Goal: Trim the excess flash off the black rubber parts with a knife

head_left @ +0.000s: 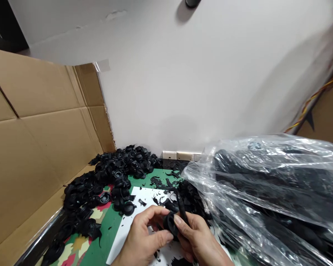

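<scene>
Between my two hands is a small round black rubber part (170, 224) with a ring-shaped opening. My left hand (145, 232) pinches it from the left with thumb and fingers. My right hand (195, 236) presses its thumb on the part's right side and also grips a slim black stick-like tool (182, 207), which points up and away; its working end cannot be made out. Below them lies a white sheet (119, 236) strewn with black scraps. Similar ribbed black rubber parts (124, 173) are heaped at the left and back.
A large clear plastic bag (255, 177) of black pieces fills the right side. Black trimmings (192, 195) pile up beside it. A cardboard wall (44, 111) rises on the left, and a white wall (183, 81) stands behind the green work surface (102, 236).
</scene>
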Available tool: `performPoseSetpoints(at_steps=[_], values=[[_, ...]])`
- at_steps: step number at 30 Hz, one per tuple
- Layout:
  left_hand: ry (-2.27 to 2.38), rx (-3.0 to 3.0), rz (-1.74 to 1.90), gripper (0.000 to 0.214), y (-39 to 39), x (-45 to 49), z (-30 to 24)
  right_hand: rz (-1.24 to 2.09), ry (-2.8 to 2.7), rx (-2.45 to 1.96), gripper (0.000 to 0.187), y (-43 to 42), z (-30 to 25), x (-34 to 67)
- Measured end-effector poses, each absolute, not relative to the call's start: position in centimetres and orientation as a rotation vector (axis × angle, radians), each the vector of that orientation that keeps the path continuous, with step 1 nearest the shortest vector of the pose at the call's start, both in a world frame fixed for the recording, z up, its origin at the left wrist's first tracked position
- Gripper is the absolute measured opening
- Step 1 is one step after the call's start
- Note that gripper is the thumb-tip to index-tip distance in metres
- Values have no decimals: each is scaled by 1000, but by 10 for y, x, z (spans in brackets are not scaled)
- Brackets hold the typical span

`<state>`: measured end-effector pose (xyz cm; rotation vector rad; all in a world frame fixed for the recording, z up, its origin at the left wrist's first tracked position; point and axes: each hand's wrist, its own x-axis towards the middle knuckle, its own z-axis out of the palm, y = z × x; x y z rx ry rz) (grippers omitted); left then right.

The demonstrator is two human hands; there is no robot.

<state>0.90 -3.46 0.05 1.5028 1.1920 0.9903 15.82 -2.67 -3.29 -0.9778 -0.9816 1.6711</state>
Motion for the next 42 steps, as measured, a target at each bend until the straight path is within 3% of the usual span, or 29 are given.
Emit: performPoseSetpoints(at_steps=[2,7,12,24,33,42], values=[[1223,1505,1024,22,-31,12,4,1478,-1027,-1063,41,-24,-39,159],[1452,1629,997,23,-27,13,7,1095,-1118,-1217,38,-22,-38,159],[1427,1760,1115,24,-25,15,1,1151,-1203,-1059,36,-23,-34,153],[1188,1227,1211,26,-22,10,-18,1476,-895,-1065,41,-25,-42,152],[1104,1549,1251,26,-23,6,-24,1491,-948,-1096,46,-28,-41,150],[1171,1353,1328,21,-21,9,-26,1418,-899,-1141,45,-30,-42,144]])
